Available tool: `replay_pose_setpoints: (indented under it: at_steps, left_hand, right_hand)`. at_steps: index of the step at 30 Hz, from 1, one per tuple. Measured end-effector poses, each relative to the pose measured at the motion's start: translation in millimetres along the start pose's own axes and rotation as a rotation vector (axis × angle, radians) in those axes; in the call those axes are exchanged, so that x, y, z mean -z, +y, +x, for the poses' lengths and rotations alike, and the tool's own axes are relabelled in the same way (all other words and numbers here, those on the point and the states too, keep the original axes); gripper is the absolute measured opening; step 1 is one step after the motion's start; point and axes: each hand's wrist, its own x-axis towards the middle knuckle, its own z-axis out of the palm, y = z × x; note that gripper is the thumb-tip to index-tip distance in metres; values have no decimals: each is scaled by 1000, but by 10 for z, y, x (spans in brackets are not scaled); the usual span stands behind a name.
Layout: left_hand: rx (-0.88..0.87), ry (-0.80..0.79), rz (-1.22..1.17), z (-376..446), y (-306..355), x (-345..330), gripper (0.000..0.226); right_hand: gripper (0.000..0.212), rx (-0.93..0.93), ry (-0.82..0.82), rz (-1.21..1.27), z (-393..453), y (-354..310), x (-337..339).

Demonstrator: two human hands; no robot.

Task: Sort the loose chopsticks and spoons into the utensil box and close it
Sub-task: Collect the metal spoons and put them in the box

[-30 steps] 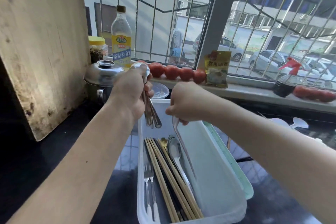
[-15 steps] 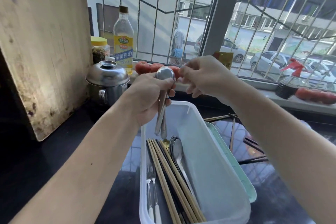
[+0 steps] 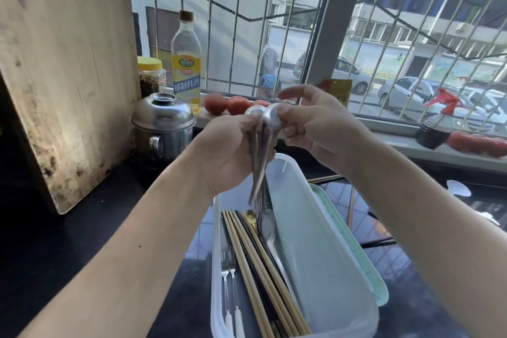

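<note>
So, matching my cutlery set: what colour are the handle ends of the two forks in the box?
White, on the two forks lying at the utensil box's left side, head view.

Silver, tan and pale plastic
Silver spoons [image 3: 264, 118]; tan and black chopsticks [image 3: 260, 269]; translucent white box [image 3: 323, 269]; mint-green lid [image 3: 354, 250]; black table [image 3: 41, 241].

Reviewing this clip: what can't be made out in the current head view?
- Count of spoons in the left hand: overlapping, fingers cover them.
- Near end of the utensil box: cut off by the bottom edge.
- Loose chopsticks on the counter: right forearm hides most.
- Yellow packet: right hand covers its lower part.
</note>
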Motion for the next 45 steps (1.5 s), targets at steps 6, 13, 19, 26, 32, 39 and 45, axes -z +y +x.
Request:
replay_pose_setpoints:
  at_steps: [6,13,19,26,32,39,45]
  left_hand:
    - [-292,506,-22,154,70,185,16]
    - [-259,403,121,169,-13,180,5]
    - [-261,441,113,165,63,228,13]
    - [-209,401,99,120,79,210,16]
    - [-166,322,241,91,54,137,15]
    - [-122,-55,162,-4,16,40,20]
    - [-111,-116,100,-5,-17,2,29]
  right_hand:
    - [13,161,22,-589,-114,-87,17]
    - [31,-165,-460,-1475,-87,478,-599]
    - [41,-299,-546,-1433,-90,537,-517]
    - [33,-201,-567,-1704,-92,442,-513]
    - [7,69,-160,-1412,70,-8,-175]
    - [23,3,-117,-426,14,13,6]
    - [16,-24,-49,-101,-17,62,53]
